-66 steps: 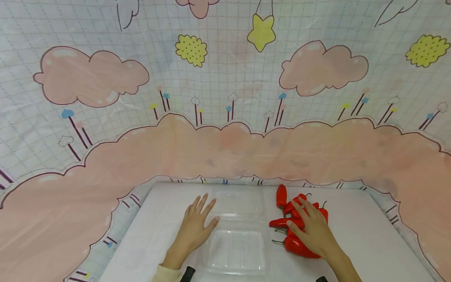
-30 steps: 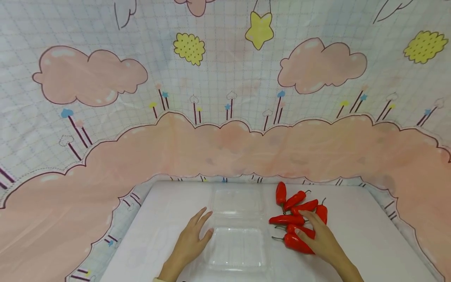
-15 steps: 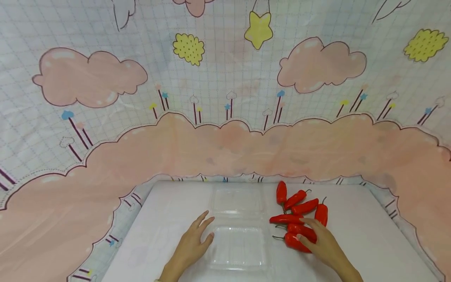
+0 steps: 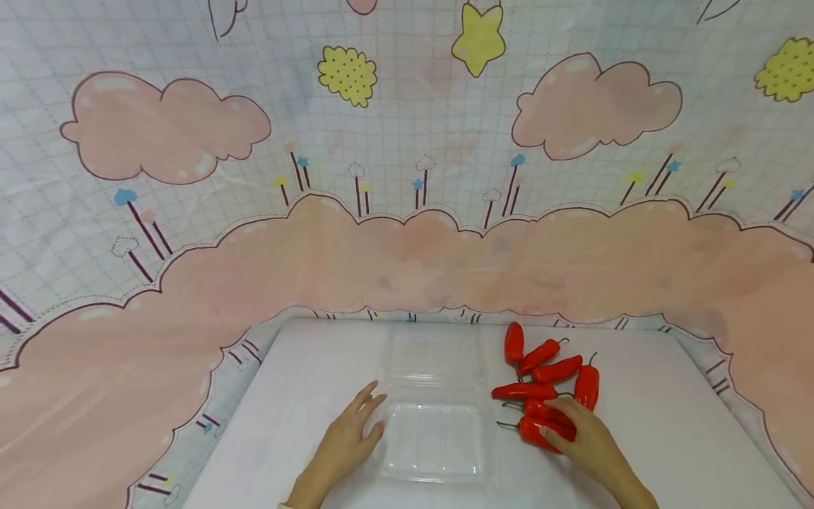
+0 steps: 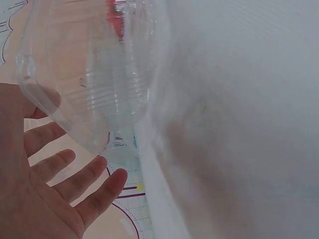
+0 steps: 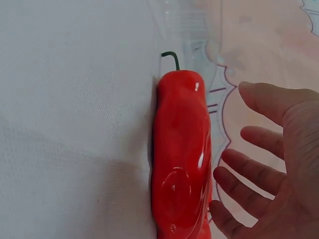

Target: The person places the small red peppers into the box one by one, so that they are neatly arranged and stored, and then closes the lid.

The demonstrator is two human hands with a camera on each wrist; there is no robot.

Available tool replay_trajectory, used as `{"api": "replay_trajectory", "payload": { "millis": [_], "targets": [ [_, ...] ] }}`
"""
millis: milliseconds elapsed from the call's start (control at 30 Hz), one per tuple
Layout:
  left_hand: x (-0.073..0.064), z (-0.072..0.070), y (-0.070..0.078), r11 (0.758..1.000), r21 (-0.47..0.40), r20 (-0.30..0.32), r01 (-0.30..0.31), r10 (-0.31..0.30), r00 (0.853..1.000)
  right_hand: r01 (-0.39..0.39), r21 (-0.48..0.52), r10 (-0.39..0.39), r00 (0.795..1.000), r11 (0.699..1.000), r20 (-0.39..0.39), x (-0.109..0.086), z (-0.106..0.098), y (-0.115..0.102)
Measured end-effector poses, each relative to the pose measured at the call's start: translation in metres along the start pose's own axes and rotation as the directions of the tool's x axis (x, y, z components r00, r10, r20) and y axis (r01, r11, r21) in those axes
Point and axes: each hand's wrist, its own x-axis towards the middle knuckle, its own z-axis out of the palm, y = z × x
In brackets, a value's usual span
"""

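Note:
A clear plastic clamshell container (image 4: 435, 438) lies unfolded on the white table, its lid (image 4: 435, 350) toward the back. My left hand (image 4: 346, 438) is at the container's left side with the fingers loosely bent. In the left wrist view its fingers (image 5: 102, 196) are spread beside the container's clear wall (image 5: 65, 74). Several red peppers with green stems lie right of the container. My right hand (image 4: 588, 435) reaches over the right end of the nearest pepper (image 4: 534, 433). In the right wrist view its relaxed fingers (image 6: 251, 172) stand beside that pepper (image 6: 182, 129), gripping nothing.
Behind the nearest pepper lie more red peppers, one long one (image 4: 524, 390) pointing left and one upright one (image 4: 514, 343) near the back edge. A patterned cloth with pink clouds (image 4: 381, 268) rises behind the white table (image 4: 305, 367).
My right hand has drawn back toward the nearest peppers, its fingers more bent. My left hand has come back slightly from the lid, fingers less spread. The peppers and container look unmoved.

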Motion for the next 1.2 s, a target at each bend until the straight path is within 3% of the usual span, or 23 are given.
{"api": "replay_trajectory", "payload": {
  "millis": [667, 1200],
  "targets": [
    [-0.0039, 0.0044, -0.0041, 0.999, 0.030, 0.036, 0.011, -0.012, 0.999, 0.012, -0.035, -0.013, 1.000, 0.999, -0.012, -0.0050, 0.0027, 0.0084],
    [-0.0062, 0.0098, -0.0070, 0.999, -0.009, 0.052, 0.044, -0.044, 0.998, -0.121, -0.005, 0.121, 0.987, 0.993, 0.107, -0.0069, 0.0063, 0.0093]
  ]
}}
